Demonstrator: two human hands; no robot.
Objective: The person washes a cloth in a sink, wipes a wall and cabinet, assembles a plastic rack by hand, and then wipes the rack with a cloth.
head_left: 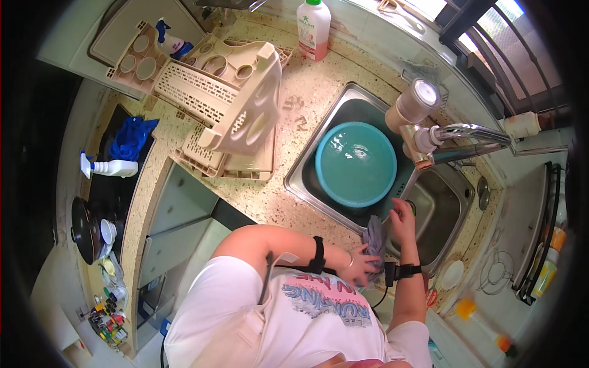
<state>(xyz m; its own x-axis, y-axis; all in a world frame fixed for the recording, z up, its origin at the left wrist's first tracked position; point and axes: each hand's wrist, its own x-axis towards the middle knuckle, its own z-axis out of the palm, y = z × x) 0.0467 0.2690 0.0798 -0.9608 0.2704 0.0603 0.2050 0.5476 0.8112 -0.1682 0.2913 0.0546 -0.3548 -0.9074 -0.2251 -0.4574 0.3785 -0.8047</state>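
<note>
My left hand is at the near edge of the sink counter, fingers spread against a grey cloth. That cloth lies bunched over the sink's near rim; I cannot make out a grip on it. My right hand is raised over the divider between the two basins, its fingers loosely bent and apart with nothing seen in them. Just beyond the hands, a round turquoise basin full of water sits in the larger steel sink.
A chrome faucet reaches over the smaller sink basin. A beige plastic rack stands on the counter to the left. At the back is a white bottle with a green cap. A white spray bottle lies far left.
</note>
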